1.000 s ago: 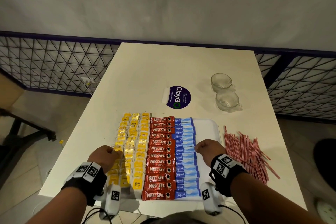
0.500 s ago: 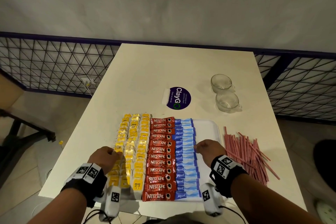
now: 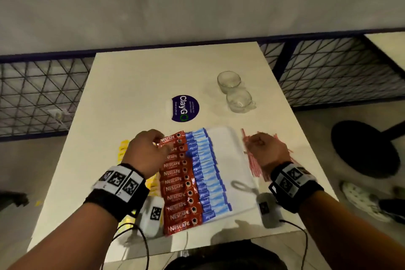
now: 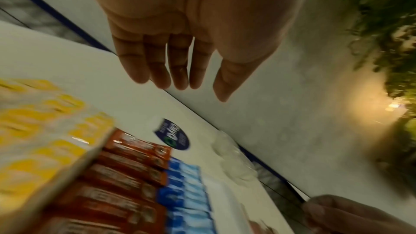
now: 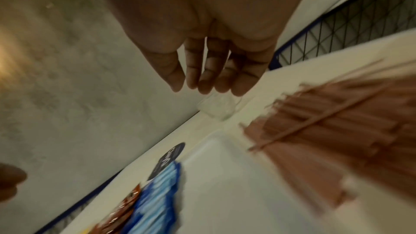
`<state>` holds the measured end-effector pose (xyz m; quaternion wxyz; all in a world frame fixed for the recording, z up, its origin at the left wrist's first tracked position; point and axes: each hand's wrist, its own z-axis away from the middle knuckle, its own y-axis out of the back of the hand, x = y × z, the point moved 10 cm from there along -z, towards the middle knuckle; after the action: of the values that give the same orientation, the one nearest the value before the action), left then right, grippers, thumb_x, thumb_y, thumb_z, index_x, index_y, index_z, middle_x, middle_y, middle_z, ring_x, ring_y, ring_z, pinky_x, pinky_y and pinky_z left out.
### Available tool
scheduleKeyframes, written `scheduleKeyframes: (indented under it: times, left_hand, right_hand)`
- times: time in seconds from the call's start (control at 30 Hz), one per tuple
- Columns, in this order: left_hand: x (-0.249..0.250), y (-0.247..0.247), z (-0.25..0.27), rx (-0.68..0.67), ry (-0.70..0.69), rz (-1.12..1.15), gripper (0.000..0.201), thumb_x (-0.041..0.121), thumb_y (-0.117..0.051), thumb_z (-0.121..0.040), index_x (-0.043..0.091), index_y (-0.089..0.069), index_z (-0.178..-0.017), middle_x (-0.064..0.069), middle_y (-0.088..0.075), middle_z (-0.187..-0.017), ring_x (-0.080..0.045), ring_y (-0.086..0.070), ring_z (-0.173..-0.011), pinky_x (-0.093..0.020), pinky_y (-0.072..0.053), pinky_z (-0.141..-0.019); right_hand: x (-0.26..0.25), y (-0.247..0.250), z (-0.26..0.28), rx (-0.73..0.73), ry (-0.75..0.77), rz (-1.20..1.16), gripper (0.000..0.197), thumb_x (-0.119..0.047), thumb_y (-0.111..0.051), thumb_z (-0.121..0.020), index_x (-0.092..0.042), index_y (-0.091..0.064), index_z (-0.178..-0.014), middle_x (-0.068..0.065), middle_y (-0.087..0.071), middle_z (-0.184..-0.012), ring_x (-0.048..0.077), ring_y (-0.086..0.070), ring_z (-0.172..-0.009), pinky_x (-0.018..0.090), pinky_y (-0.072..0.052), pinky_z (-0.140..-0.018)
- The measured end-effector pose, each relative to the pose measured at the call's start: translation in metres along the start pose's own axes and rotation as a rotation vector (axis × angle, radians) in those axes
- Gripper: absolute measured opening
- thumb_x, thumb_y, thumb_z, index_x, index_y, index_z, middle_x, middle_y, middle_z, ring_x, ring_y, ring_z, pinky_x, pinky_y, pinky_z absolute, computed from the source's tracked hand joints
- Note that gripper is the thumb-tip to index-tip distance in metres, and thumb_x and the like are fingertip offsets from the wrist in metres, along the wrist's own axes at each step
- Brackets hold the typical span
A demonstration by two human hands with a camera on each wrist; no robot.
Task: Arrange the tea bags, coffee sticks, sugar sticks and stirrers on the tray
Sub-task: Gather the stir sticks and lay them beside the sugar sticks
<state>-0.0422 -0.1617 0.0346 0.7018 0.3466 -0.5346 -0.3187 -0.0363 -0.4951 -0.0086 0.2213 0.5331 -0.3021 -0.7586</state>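
A white tray (image 3: 228, 153) holds three columns: yellow tea bags (image 3: 123, 149), mostly hidden under my left arm, red coffee sticks (image 3: 182, 193) and blue sugar sticks (image 3: 208, 177). The tray's right part is bare. Red stirrers (image 3: 254, 166) lie in a loose pile on the table to the right of the tray. My left hand (image 3: 149, 149) hovers over the far end of the tea and coffee columns; in the left wrist view its fingers (image 4: 178, 70) hang straight and hold nothing. My right hand (image 3: 266, 149) is over the stirrer pile, its fingers (image 5: 209, 74) relaxed and empty.
Two glass cups (image 3: 229, 81) (image 3: 238, 101) stand at the far right of the white table (image 3: 135, 94). A round purple sticker (image 3: 185, 108) lies beyond the tray. A mesh railing (image 3: 339, 72) runs behind. A black stool base (image 3: 363, 149) sits on the floor at the right.
Both hands have lifted and moved away from me. The left went from the near tea bags to the columns' far end. The right went from the sugar sticks over to the stirrers.
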Motion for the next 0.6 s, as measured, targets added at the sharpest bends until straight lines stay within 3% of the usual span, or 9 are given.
scheduleKeyframes:
  times: [0.07, 0.13, 0.2, 0.33, 0.47, 0.6]
  left_hand:
    - [0.045, -0.024, -0.002, -0.068, -0.08, 0.014, 0.032, 0.037, -0.065, -0.088, 0.015, -0.063, -0.111, -0.002, -0.064, -0.108, -0.019, -0.058, -0.096, -0.023, -0.036, -0.076]
    - [0.083, -0.055, -0.002, -0.146, -0.127, 0.022, 0.03, 0.037, -0.063, -0.089, 0.015, -0.063, -0.108, -0.001, -0.066, -0.104, -0.021, -0.06, -0.1, -0.023, -0.038, -0.077]
    - [0.115, -0.095, 0.002, -0.239, -0.168, -0.041, 0.031, 0.039, -0.06, -0.09, 0.015, -0.063, -0.11, -0.001, -0.068, -0.106, -0.022, -0.06, -0.104, -0.023, -0.039, -0.08]
    - [0.149, -0.166, 0.004, -0.356, -0.144, -0.191, 0.038, 0.044, -0.054, -0.091, 0.012, -0.064, -0.109, -0.008, -0.066, -0.112, -0.028, -0.058, -0.11, -0.03, -0.045, -0.086]
    - [0.168, -0.211, 0.006, -0.446, -0.003, -0.275, 0.044, 0.044, -0.051, -0.093, 0.005, -0.069, -0.101, -0.013, -0.068, -0.106, -0.029, -0.063, -0.102, -0.029, -0.048, -0.078]
    - [0.184, -0.232, 0.005, -0.442, 0.064, -0.333, 0.035, 0.03, -0.046, -0.099, 0.002, -0.066, -0.1, -0.014, -0.066, -0.112, -0.028, -0.062, -0.107, -0.029, -0.047, -0.08]
  right_hand:
    - [0.02, 0.029, -0.01, 0.056, -0.008, 0.106, 0.024, -0.029, -0.067, -0.085, -0.016, -0.068, -0.105, 0.003, -0.069, -0.101, 0.025, -0.062, -0.1, 0.023, -0.042, -0.082]
    - [0.048, 0.049, -0.03, 0.046, -0.074, 0.242, 0.048, -0.039, -0.066, -0.084, -0.011, -0.06, -0.122, 0.012, -0.062, -0.122, 0.031, -0.057, -0.113, 0.03, -0.043, -0.095]
    - [0.075, 0.06, -0.047, 0.002, -0.156, 0.378, 0.064, -0.05, -0.06, -0.084, -0.01, -0.05, -0.133, 0.015, -0.056, -0.132, 0.033, -0.051, -0.121, 0.038, -0.043, -0.102]
    - [0.101, 0.054, -0.067, -0.154, -0.167, 0.513, 0.066, -0.052, -0.055, -0.087, -0.008, -0.044, -0.135, 0.016, -0.048, -0.135, 0.033, -0.047, -0.124, 0.038, -0.042, -0.101]
    - [0.123, 0.039, -0.077, -0.285, -0.144, 0.568, 0.063, -0.055, -0.048, -0.09, -0.007, -0.045, -0.131, 0.016, -0.045, -0.135, 0.034, -0.047, -0.123, 0.038, -0.041, -0.098]
    - [0.125, 0.025, -0.083, -0.384, -0.05, 0.535, 0.054, -0.048, -0.046, -0.094, -0.004, -0.045, -0.126, 0.019, -0.047, -0.131, 0.034, -0.049, -0.12, 0.034, -0.041, -0.095]
